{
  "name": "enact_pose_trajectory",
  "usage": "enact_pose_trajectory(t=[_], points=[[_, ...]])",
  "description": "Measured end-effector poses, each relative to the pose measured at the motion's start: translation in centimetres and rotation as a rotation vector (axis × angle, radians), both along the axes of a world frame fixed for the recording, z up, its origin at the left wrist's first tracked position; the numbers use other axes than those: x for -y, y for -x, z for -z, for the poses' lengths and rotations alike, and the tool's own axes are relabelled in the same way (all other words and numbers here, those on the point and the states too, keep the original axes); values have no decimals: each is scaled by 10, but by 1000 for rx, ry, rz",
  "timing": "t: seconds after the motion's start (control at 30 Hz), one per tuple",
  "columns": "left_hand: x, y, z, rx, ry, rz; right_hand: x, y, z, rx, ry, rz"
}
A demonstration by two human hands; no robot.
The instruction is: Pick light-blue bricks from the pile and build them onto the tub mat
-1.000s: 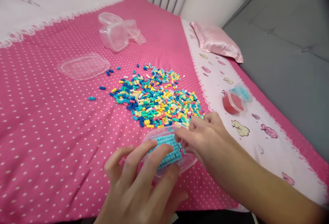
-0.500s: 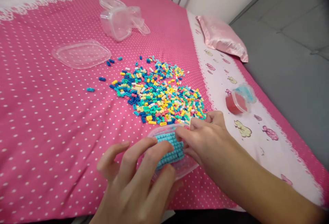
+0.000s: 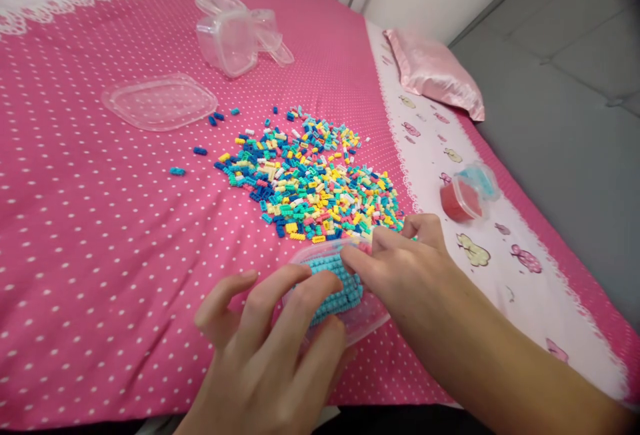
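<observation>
A small clear plastic tub (image 3: 367,320) near the bed's front edge is packed with rows of light blue bricks (image 3: 336,288). My left hand (image 3: 273,355) rests on the tub's near side, fingers spread, fingertips touching the blue bricks. My right hand (image 3: 400,265) lies over the tub's far right side, its fingers pressed together on the bricks there. Whether it pinches a brick I cannot see. Just beyond the tub spreads a pile of tiny bricks (image 3: 310,182) in several colours.
The pink dotted bed cover (image 3: 100,235) carries a clear lid (image 3: 159,100) at left and clear empty containers (image 3: 237,38) at the back. Small tubs of red and blue bricks (image 3: 465,194) sit at right. A pink pillow (image 3: 433,75) and grey sofa (image 3: 560,88) lie beyond.
Both hands stay on the tub with only slight finger shifts. The view has tipped a little, so the pile and containers sit slightly higher in the picture.
</observation>
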State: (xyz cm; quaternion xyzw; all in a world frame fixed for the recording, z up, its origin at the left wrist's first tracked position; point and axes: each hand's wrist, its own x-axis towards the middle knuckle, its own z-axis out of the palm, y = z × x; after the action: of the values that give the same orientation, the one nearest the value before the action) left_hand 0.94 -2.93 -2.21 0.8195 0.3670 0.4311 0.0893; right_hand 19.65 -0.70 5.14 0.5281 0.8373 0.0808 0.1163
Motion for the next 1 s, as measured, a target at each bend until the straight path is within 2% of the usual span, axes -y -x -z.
enact_pose_trajectory(t=[0.2,0.4,0.5,0.73,1.0], points=[[-1,-2,-1,-10,16,-4,0,1,5,25,71,34],[-2,-2,-1,-23,15,-15,0,-9,-3,-68,-7,42],[0,-2,-3,-23,22,-2,2,-6,-5,-66,13,67],[2,0,-2,-17,-4,3,-1,0,7,-67,81,100],[3,0,-1,-30,21,6,-2,-3,11,-57,61,141]])
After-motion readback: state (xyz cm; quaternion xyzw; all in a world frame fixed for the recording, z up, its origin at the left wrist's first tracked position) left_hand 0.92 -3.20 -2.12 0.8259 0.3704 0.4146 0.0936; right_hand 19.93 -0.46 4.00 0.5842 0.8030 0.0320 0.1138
